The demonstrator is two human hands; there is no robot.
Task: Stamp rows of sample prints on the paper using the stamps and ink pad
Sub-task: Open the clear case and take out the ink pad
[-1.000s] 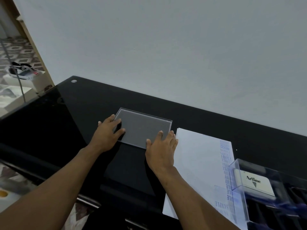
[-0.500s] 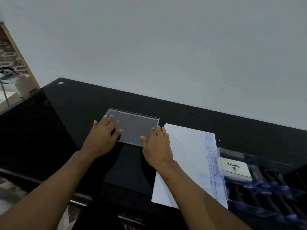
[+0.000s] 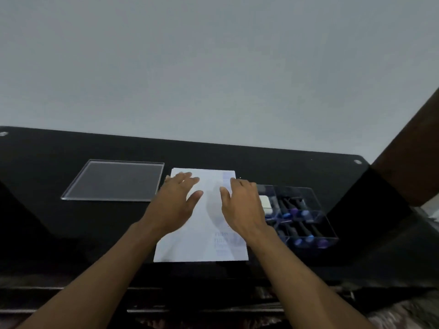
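Wall [image 3: 213,67]: plain pale grey, filling the upper half; a dark brown slanted edge crosses the right corner
Bench [image 3: 47,224]: black and glossy, carrying everything below
Paper [image 3: 204,243]: white sheet lying flat at the middle of the bench; blue stamped prints run down its right side, blurred, so the words cannot be read
Clear plate [image 3: 114,181]: flat see-through sheet to the left of the paper, just beside it
Clear box [image 3: 306,217]: see-through tray with compartments at the right of the paper; dark stamps [image 3: 301,231] with blue-purple ends lie in it; a white ink pad [image 3: 266,203], probably, sits in its near-left part
Left hand [image 3: 175,203]: fingers straight and spread, over the paper's left edge, holding nothing
Right hand [image 3: 242,205]: fingers straight, over the paper's right side, holding nothing
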